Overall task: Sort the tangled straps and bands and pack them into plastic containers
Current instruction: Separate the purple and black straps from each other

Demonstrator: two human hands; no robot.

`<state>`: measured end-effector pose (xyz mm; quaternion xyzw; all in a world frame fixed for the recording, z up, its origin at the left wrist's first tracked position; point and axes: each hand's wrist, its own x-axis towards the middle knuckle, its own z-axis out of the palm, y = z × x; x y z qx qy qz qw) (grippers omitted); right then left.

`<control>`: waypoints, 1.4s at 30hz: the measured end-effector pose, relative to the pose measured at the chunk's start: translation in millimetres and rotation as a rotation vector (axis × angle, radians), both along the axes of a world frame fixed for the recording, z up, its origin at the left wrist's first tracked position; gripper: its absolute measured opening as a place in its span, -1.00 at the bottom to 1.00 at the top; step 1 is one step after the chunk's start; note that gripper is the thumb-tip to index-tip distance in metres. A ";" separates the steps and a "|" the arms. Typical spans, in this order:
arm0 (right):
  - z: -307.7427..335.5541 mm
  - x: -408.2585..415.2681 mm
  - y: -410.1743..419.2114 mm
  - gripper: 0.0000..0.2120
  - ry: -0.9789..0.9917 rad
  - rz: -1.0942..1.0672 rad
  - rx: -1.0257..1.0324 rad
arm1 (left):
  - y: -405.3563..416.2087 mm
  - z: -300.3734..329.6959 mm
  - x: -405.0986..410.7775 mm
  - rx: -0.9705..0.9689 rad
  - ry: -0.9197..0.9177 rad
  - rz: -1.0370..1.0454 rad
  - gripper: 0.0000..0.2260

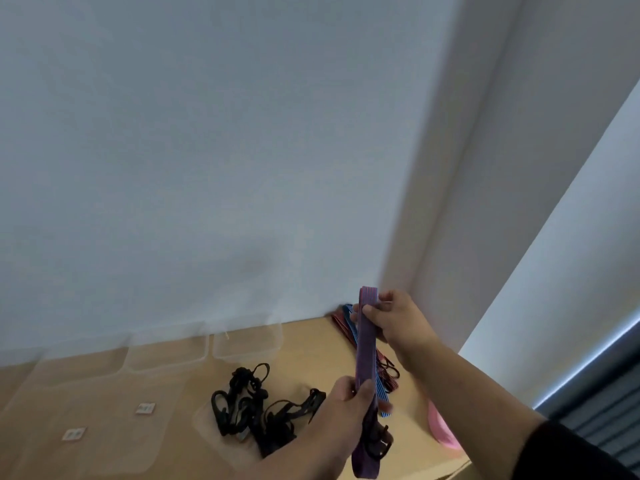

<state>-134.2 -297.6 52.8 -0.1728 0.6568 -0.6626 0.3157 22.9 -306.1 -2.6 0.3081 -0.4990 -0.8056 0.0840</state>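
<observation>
Your right hand pinches top end of purple band, held upright above counter. Your left hand grips same band lower down; its tail hangs below. Black strap tangle lies on counter left of band. Clear containers sit behind tangle, against wall. Red and blue bands lie behind purple band. Pink item sits right of it at counter edge.

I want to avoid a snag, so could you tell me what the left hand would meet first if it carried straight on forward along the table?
Probably the tangled pile of black straps: the left hand, gripping the purple woven band, reaches towards it. The hand's height above the table is unclear, so it might pass over.
</observation>
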 end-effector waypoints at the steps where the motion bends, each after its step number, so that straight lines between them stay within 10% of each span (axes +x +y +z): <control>1: -3.7 -6.1 -2.2 -0.72 0.011 -0.003 0.024 | -1.1 -0.8 -3.5 0.029 0.001 0.007 -0.78; 26: -171.9 -199.8 -102.1 -0.79 0.093 0.255 0.406 | -51.4 -115.2 -200.7 0.268 -0.419 0.403 -0.79; 42: -224.2 -214.0 -113.6 -0.65 0.244 0.335 0.495 | -70.0 -169.9 -216.5 -0.243 -0.651 0.343 -0.72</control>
